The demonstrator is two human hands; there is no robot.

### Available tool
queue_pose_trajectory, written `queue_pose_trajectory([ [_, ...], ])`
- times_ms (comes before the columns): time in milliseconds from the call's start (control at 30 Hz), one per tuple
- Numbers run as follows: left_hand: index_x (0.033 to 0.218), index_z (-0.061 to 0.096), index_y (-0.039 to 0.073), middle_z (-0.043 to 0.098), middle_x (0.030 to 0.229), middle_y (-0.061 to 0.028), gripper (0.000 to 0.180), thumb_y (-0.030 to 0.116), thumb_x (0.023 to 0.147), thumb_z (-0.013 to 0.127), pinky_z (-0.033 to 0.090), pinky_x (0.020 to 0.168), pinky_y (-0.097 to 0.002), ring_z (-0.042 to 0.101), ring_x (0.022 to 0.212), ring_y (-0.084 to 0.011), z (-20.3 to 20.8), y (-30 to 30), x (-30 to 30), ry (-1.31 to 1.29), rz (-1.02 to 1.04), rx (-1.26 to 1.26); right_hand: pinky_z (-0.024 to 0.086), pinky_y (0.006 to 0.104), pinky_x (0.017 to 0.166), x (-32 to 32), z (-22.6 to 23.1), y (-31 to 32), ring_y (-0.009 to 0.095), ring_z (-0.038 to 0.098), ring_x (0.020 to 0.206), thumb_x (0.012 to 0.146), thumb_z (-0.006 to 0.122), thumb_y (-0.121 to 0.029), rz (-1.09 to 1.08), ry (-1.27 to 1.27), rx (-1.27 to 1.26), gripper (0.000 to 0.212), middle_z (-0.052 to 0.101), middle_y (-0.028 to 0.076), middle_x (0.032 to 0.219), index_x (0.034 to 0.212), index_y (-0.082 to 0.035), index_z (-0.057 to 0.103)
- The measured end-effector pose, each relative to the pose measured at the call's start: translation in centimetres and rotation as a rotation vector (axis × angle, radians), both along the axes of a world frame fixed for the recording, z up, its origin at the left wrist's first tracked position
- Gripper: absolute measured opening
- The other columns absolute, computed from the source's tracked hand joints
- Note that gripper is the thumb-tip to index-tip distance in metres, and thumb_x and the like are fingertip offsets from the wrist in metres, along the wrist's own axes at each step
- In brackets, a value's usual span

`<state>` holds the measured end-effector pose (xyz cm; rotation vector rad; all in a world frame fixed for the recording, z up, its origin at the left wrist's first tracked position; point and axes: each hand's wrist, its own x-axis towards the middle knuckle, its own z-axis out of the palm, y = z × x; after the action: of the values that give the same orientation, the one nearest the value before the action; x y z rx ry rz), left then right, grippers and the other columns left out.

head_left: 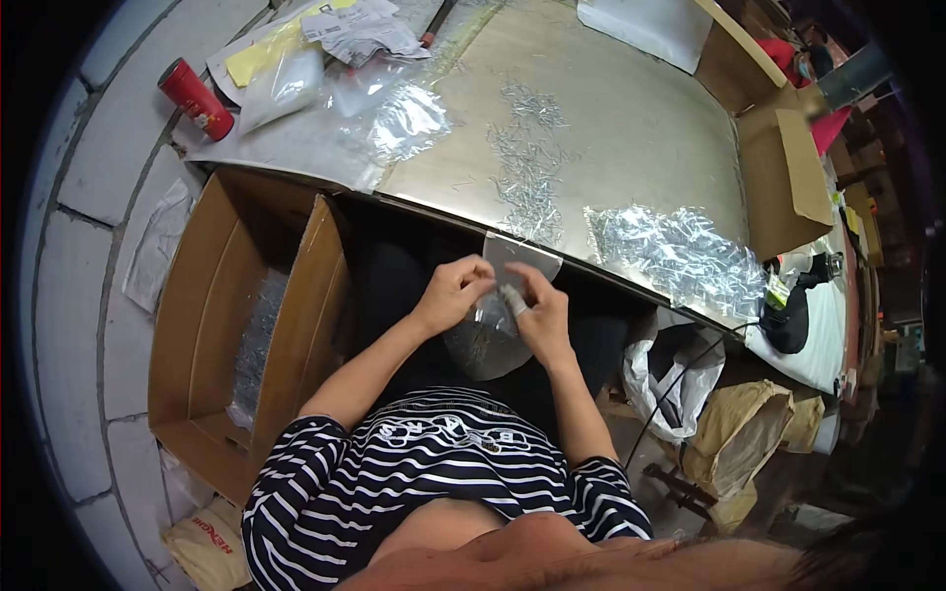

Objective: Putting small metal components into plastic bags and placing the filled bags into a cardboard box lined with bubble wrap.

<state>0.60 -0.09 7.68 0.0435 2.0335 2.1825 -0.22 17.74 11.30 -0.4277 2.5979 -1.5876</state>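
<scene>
My left hand (457,292) is in front of the table edge, fingers curled together in a pinch; whatever sits between the tips is too small to make out. Close beside it, my right hand (540,307) has its thumb and forefinger apart, with a pale wrap on the thumb. Below and between the hands hangs a grey, partly see-through sheet or pouch (485,353) with thin metal pieces showing in its lower part. Behind the fingers, a grey flap (522,256) slopes down from the table edge. Thin metal pins (532,187) lie scattered on the table beyond.
An open cardboard box (202,325) with small metal pieces inside stands at my left. Filled clear bags (680,258) lie at the table's right, near another carton (788,187). A red can (197,100) and plastic bags (409,120) sit far left. White sacking (670,379) hangs right.
</scene>
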Motion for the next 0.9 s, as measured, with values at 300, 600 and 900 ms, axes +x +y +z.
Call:
queue_pose_trajectory([
  [300, 0.073, 0.067, -0.001, 0.067, 0.068, -0.0114, 0.020, 0.013, 0.070, 0.081, 0.050, 0.061, -0.0319, 0.065, 0.064, -0.0199, -8.0, -0.7, 2.8, -0.085, -0.353, -0.513, 0.050, 0.0279, 0.058, 4.2, -13.1, 6.1, 0.010, 0.062, 0.066, 0.084, 0.068, 0.000, 0.267, -0.388, 0.163, 0.010, 0.067, 0.003, 0.076, 0.094, 0.002, 0.067],
  [600, 0.093, 0.059, -0.003, 0.066, 0.075, -0.0111, 0.029, 0.005, 0.073, 0.079, 0.051, 0.068, -0.0291, 0.065, 0.073, -0.0152, -7.1, -0.5, 0.6, -0.067, -0.094, -0.230, 0.052, 0.0369, 0.087, -5.0, 3.4, 3.0, 0.033, 0.059, 0.114, 0.092, 0.061, -0.010, -0.088, 0.389, 0.235, 0.031, 0.056, 0.015, 0.132, 0.123, -0.007, 0.060],
  [900, 0.118, 0.061, 0.003, 0.067, 0.095, -0.0036, 0.041, 0.036, 0.092, 0.064, 0.052, 0.075, -0.0285, 0.063, 0.088, -0.0115, -11.5, 1.9, 2.1, -0.407, -0.078, 0.599, 0.036, 0.0431, 0.110, 0.2, 0.9, 0.6, 0.036, 0.042, 0.135, 0.080, 0.053, 0.008, 0.004, 0.353, 0.428, 0.048, 0.051, 0.018, 0.139, 0.128, 0.002, 0.054],
])
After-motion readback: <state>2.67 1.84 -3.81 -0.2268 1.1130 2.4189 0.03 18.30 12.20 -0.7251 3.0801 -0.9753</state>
